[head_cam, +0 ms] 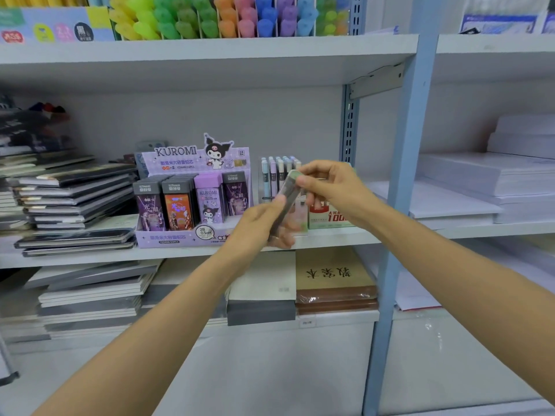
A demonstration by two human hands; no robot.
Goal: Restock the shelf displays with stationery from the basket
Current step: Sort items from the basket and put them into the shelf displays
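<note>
Both hands hold a slim, dark lead-refill case [286,198] in front of the middle shelf. My left hand [261,222] grips its lower end. My right hand [326,189] pinches its upper end with thumb and fingers. Just left of it stands the purple Kuromi display box [180,238], filled with several upright refill cases. Behind my hands a clear pen display [271,175] holds several pastel pens. A green and red box [327,219] is partly hidden by my right hand. No basket is in view.
Stacks of dark notebooks [75,193] fill the shelf's left side. White paper reams [492,175] lie in the right bay behind a blue upright post [402,175]. Coloured highlighters [228,19] line the top shelf. Brown notebooks [333,280] lie on the shelf below.
</note>
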